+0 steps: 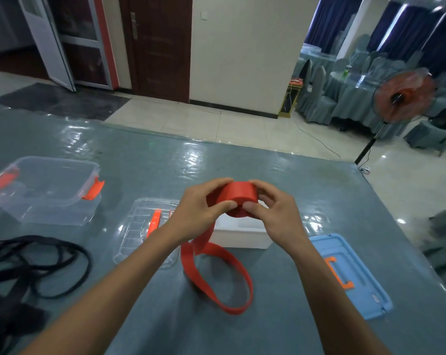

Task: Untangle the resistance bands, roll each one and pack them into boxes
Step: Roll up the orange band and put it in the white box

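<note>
A red resistance band (238, 196) is partly wound into a thick roll held above the table. My left hand (200, 208) grips the roll from the left, thumb on its near face. My right hand (275, 211) grips it from the right in the same way. The band's loose tail (216, 278) hangs down and lies in a loop on the table. A tangle of black bands (32, 267) lies at the left. A white box (242, 235) sits under my hands, mostly hidden by them.
A clear box with orange latches (45, 190) stands at the far left. A clear lid (140, 226) lies left of the white box. A blue lid with an orange handle (350, 272) lies at the right. A standing fan (401, 96) is beyond the table's far right edge.
</note>
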A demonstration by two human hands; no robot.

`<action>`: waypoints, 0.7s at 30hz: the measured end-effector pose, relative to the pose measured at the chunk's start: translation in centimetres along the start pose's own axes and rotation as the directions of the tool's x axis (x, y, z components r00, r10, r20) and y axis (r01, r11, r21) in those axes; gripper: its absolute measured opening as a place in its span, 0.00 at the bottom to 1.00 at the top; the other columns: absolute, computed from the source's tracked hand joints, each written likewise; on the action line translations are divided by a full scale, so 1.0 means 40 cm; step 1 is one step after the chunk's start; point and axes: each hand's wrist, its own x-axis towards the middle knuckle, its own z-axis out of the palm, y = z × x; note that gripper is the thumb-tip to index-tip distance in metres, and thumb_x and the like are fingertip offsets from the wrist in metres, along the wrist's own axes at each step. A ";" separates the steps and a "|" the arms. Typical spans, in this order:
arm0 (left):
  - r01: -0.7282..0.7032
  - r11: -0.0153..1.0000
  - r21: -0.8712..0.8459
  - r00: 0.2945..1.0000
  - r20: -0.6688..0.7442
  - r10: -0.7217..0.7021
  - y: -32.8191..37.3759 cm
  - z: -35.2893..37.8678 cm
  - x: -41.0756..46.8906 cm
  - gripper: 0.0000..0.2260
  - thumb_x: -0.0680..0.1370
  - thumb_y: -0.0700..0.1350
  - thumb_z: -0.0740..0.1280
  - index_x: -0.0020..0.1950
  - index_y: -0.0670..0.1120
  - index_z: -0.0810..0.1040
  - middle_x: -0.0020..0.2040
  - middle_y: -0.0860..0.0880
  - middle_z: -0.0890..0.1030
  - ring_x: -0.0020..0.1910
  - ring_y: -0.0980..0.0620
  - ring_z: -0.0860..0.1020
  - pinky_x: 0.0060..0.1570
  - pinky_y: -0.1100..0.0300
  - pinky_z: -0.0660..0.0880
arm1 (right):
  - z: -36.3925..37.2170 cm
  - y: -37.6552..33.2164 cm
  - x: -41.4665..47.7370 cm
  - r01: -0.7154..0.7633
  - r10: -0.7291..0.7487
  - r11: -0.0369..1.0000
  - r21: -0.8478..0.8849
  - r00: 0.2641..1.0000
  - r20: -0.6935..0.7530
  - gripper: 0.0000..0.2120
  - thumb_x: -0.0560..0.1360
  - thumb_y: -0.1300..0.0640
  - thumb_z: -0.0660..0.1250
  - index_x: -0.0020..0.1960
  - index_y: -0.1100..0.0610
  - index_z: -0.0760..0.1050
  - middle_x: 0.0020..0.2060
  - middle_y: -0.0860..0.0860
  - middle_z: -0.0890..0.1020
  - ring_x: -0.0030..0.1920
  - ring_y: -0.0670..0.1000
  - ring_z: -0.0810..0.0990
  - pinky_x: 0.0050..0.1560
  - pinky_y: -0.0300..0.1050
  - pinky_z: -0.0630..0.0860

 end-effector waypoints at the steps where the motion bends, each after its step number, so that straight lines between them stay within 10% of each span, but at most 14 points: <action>1: -0.003 1.000 -0.015 1.000 -0.017 0.003 -0.001 0.004 -0.004 0.20 0.75 0.46 0.75 0.67 0.49 0.78 0.56 0.56 0.83 0.51 0.63 0.81 0.54 0.60 0.77 | 0.001 0.001 -0.001 -0.009 0.010 0.998 0.056 1.000 -0.010 0.21 0.70 0.64 0.76 0.59 0.48 0.80 0.53 0.47 0.85 0.59 0.49 0.82 0.57 0.56 0.80; 8: 0.154 0.962 -0.227 0.987 -0.011 -0.161 -0.020 0.043 -0.031 0.18 0.75 0.49 0.73 0.65 0.53 0.78 0.52 0.50 0.85 0.50 0.44 0.83 0.54 0.47 0.79 | 0.017 0.001 -0.018 -0.093 0.125 0.893 0.441 0.991 -0.044 0.17 0.75 0.72 0.68 0.61 0.60 0.77 0.53 0.58 0.84 0.53 0.55 0.85 0.47 0.48 0.83; 14: 0.199 0.895 -0.398 0.977 0.006 -0.215 -0.011 0.054 -0.042 0.14 0.77 0.37 0.71 0.61 0.49 0.80 0.55 0.48 0.85 0.55 0.53 0.83 0.58 0.59 0.77 | 0.051 0.011 -0.037 -0.103 0.160 0.798 0.594 0.986 -0.044 0.13 0.77 0.68 0.66 0.61 0.59 0.77 0.52 0.55 0.85 0.53 0.55 0.85 0.49 0.51 0.83; 18: 0.201 0.939 -0.279 0.980 0.070 -0.189 -0.017 0.022 -0.040 0.16 0.76 0.38 0.73 0.63 0.47 0.80 0.54 0.51 0.85 0.55 0.53 0.83 0.59 0.57 0.77 | 0.034 0.030 -0.034 -0.018 0.025 0.993 0.120 0.998 -0.056 0.17 0.77 0.62 0.71 0.63 0.51 0.76 0.57 0.48 0.84 0.60 0.48 0.81 0.60 0.48 0.79; 21: 0.088 0.994 0.062 0.984 0.152 -0.097 -0.009 -0.014 -0.017 0.13 0.75 0.43 0.75 0.58 0.51 0.81 0.47 0.58 0.84 0.47 0.58 0.81 0.52 0.57 0.77 | -0.004 0.015 -0.028 0.093 -0.072 0.949 -0.300 0.994 0.080 0.29 0.74 0.58 0.75 0.72 0.47 0.71 0.66 0.42 0.77 0.65 0.41 0.74 0.62 0.39 0.76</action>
